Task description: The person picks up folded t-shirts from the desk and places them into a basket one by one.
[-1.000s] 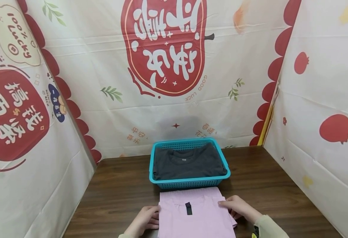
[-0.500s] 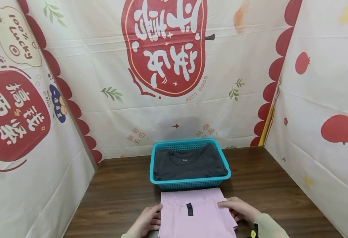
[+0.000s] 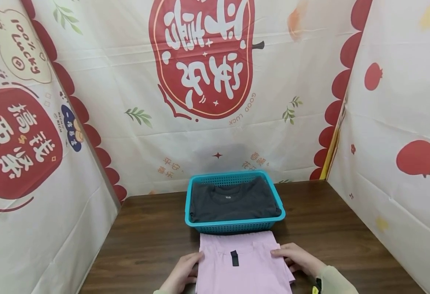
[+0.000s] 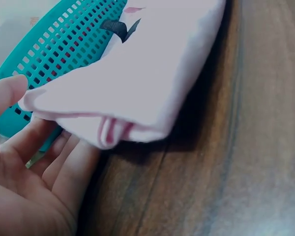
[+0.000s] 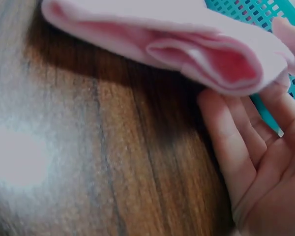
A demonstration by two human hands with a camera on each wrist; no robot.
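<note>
A folded pink T-shirt (image 3: pixel 251 271) with a black neck label lies at the front of the table, its far end close to the basket. My left hand (image 3: pixel 181 272) pinches its left edge, thumb on top and fingers underneath, as the left wrist view shows. On the opposite edge, my right hand (image 3: pixel 300 259) holds the cloth between thumb and fingers. Folded layers of the shirt (image 5: pixel 221 64) show from the side in the right wrist view. The shirt's near end is cut off by the frame.
A turquoise plastic basket (image 3: pixel 233 223) stands behind the pink shirt, with a folded dark grey T-shirt (image 3: pixel 237 206) in it. Brown wooden tabletop (image 3: pixel 145 232) extends to both sides. Printed cloth walls (image 3: pixel 295 139) enclose the back and both sides.
My left hand has shifted slightly to the right, its thumb now a little farther over the shirt's edge. The right hand and the basket look nearly unchanged.
</note>
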